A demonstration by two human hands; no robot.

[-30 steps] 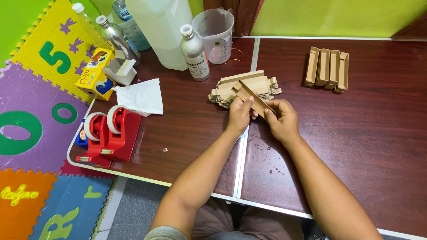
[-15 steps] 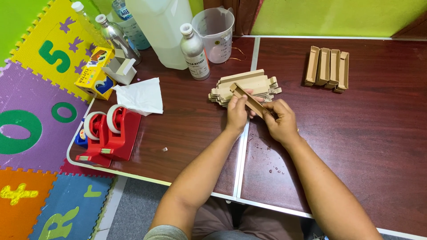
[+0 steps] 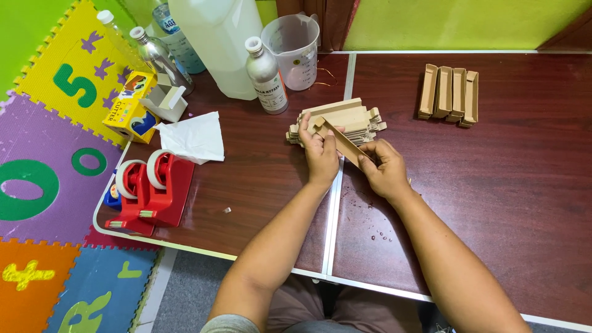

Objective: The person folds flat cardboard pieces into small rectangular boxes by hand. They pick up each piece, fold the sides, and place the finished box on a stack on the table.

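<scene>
Both hands meet over the middle of the dark red table [image 3: 259, 185], just above the seam where its two tops join. The left hand [image 3: 320, 154] and the right hand [image 3: 383, 169] are each closed on the same cardboard strip [image 3: 339, 140], a narrow brown piece folded into a shallow channel. The left hand's fingers wrap its upper end; the right hand pinches its lower end between thumb and fingers. The strip slants from upper left to lower right and is lifted off the table.

Directly behind the strip lies a pile [image 3: 345, 117] of more flat brown cardboard pieces, loosely stacked; the left hand's fingertips are just beside it. Well apart, on the right half of the table, a row [image 3: 449, 92] of four folded channels lies side by side, touching one another.

At the far edge stand a large white jug [image 3: 216, 43], a clear measuring cup [image 3: 293, 40] and a silver bottle [image 3: 266, 74] with a white cap, close together. To the left are a crumpled white tissue [image 3: 194, 137], a small white box [image 3: 165, 98] and a yellow box [image 3: 126, 108]. Near the table's left front corner sits a red tape dispenser [image 3: 151, 194] with two rolls. Coloured foam mats [image 3: 49, 154] cover the floor to the left of the table.
</scene>
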